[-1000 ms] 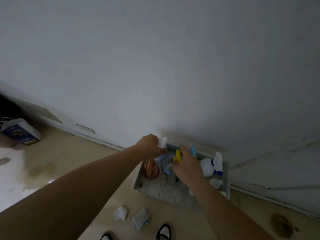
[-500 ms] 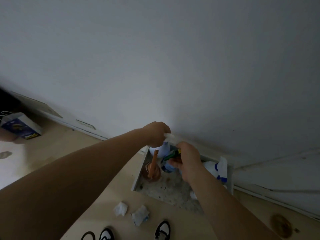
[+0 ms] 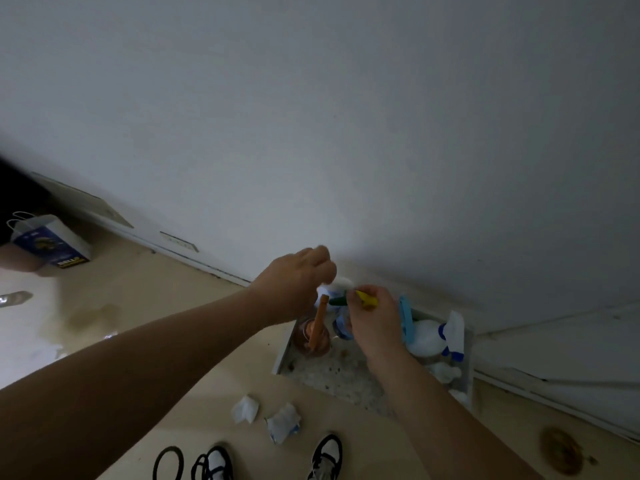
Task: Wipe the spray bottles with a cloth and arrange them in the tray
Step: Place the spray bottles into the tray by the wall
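A grey tray (image 3: 284, 358) with a speckled bottom stands on the floor against the white wall. In it are an amber bottle with an orange sprayer (image 3: 317, 332), a white bottle with a blue-and-white trigger (image 3: 429, 337) and a light blue sprayer (image 3: 406, 318). My left hand (image 3: 294, 285) is curled round the top of a white bottle (image 3: 337, 287) at the tray's back left. My right hand (image 3: 372, 323) grips a clear bluish bottle with a yellow and green sprayer (image 3: 363, 299) above the tray. The bottle's body is mostly hidden by the hand.
Two crumpled white cloths (image 3: 246, 408) (image 3: 284, 422) lie on the beige floor in front of the tray. My black-and-white shoes (image 3: 325, 457) show at the bottom. A blue paper bag (image 3: 48, 242) stands far left. A round brown stain (image 3: 561, 452) marks the floor at right.
Both hands have risen a little with their bottles. The orange sprayer, hidden a second ago, now shows beside my left hand.
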`<state>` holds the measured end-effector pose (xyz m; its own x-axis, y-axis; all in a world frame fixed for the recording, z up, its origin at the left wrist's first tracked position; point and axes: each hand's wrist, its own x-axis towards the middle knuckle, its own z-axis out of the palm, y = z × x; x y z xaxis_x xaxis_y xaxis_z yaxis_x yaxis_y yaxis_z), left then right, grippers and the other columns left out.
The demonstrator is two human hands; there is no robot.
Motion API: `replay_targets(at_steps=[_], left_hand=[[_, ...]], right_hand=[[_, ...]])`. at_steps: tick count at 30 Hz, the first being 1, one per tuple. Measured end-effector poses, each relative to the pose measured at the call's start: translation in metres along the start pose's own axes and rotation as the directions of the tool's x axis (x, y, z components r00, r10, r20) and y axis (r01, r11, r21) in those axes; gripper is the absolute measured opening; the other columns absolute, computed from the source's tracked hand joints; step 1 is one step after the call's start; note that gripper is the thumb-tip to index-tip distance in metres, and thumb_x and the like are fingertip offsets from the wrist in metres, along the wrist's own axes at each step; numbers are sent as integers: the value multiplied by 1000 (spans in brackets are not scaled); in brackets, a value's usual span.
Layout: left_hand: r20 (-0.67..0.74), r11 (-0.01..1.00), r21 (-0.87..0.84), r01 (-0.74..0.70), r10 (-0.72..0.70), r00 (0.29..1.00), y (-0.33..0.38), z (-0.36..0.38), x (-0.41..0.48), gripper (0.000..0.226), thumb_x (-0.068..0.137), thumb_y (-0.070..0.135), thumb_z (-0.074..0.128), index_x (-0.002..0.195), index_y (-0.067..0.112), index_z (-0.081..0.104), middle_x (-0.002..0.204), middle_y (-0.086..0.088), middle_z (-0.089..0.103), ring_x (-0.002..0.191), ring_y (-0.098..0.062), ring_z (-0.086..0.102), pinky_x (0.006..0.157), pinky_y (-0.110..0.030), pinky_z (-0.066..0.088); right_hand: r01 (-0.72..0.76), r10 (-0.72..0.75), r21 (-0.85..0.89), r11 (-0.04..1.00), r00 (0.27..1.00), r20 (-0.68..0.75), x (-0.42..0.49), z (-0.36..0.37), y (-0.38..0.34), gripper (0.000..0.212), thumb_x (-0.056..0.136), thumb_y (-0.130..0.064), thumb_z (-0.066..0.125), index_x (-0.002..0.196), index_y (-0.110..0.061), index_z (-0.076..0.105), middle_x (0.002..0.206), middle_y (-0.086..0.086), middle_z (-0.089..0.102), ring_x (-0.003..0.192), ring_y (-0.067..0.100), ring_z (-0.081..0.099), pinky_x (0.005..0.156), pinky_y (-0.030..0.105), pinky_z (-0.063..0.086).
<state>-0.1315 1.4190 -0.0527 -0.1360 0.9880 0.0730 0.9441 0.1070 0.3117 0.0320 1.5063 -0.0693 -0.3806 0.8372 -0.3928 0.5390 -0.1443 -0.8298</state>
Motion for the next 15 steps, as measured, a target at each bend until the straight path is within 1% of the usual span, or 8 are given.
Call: replay_targets(at_steps=[2,4,5,7,9,11,13,15], left_hand=[[95,984,53,-168,163,982,2,6,-22,38,77,8,72,113,19,65,113,-6,57,83,-21,58,53,-32,52],[208,969,130,-208,179,962,2,16,-36,53,77,10,77,125,25,61,126,-8,54,90,-23,59,52,-34,54],[216,967,165,-196,159,963,3,19,-38,57,76,10,80,126,27,60,128,-9,52,92,-24,58,52,-36,55],[181,960,204,-190,154,971,6,22,-35,52,70,13,86,116,26,66,123,-8,54,92,-24,56,52,-35,53],[144,944,255,-209,177,974,9,21,-29,39,65,17,89,100,23,73,116,-8,58,90,-23,56,53,-33,47],[183,939,265,-218,172,968,14,18,-28,23,69,25,87,89,22,75,107,-5,62,87,-24,58,56,-33,42],[265,973,197,-116,61,962,16,18,-31,16,84,37,76,92,24,75,98,-3,64,91,-25,60,62,-31,37],[338,984,151,97,-143,930,16,20,-34,23,94,43,65,110,28,71,101,-4,66,100,-25,61,70,-30,39]], right_hand=[[62,-49,-123,990,993,105,-3,-6,8,15,97,-39,65,104,-27,60,87,-5,66,74,10,64,61,25,52],[104,-76,-216,971,988,137,-5,-9,11,16,93,-47,66,98,-31,63,81,-6,68,73,13,67,66,32,57],[120,-86,-255,960,986,141,-6,-10,11,19,92,-50,65,98,-32,65,80,-7,69,73,12,67,67,33,58],[165,-120,-320,933,981,155,-5,-14,11,24,93,-53,61,99,-31,68,79,-10,68,72,9,65,68,33,56],[267,-199,-440,857,960,195,-5,-20,9,27,97,-56,56,99,-31,68,78,-12,65,72,2,60,64,28,48],[361,-279,-509,781,932,233,-4,-26,11,30,99,-57,51,98,-33,68,79,-10,65,73,5,58,65,29,45],[390,-299,-526,756,920,254,-2,-29,12,34,100,-55,50,101,-29,71,81,-8,66,78,13,60,73,35,50],[387,-282,-537,749,920,271,0,-30,13,37,101,-55,48,105,-27,72,83,-6,67,81,16,61,78,39,53]])
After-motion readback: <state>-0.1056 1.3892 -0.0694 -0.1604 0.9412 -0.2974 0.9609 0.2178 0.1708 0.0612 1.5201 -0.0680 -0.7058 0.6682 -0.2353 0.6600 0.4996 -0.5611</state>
